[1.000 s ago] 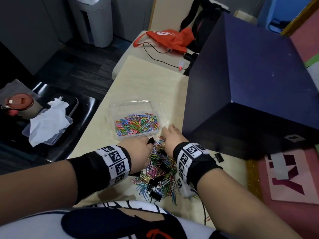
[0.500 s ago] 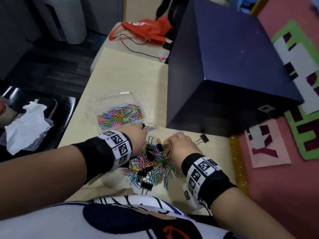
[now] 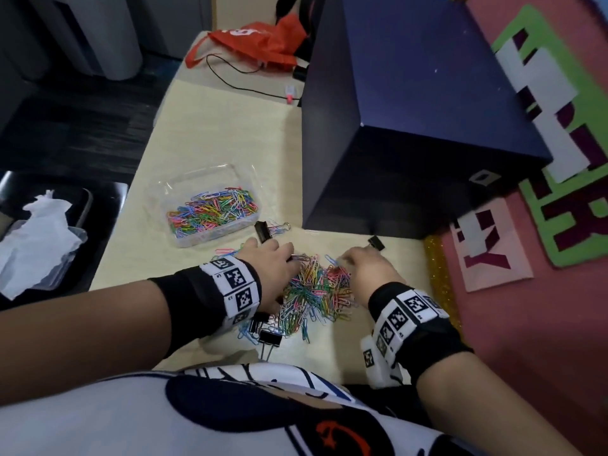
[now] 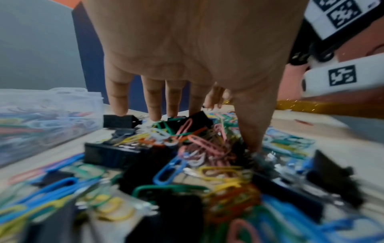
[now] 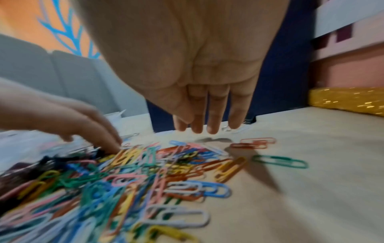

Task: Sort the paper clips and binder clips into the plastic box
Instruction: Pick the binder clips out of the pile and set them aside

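Both hands, left point(image 3: 274, 264) and right point(image 3: 368, 269), rest flat with straight fingers on the clip pile point(image 3: 316, 291); the plastic box point(image 3: 197, 189) sits near the table's point(image 3: 230, 139) left edge.

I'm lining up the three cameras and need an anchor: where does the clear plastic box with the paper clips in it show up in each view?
Head: the plastic box sits left of centre on the table, beyond the left hand.
Left wrist: plastic box at the left edge, blurred.
Right wrist: not clearly in it; the left edge is too blurred to tell.
Shared landmark: the dark blue box, behind the fingers in both wrist views.
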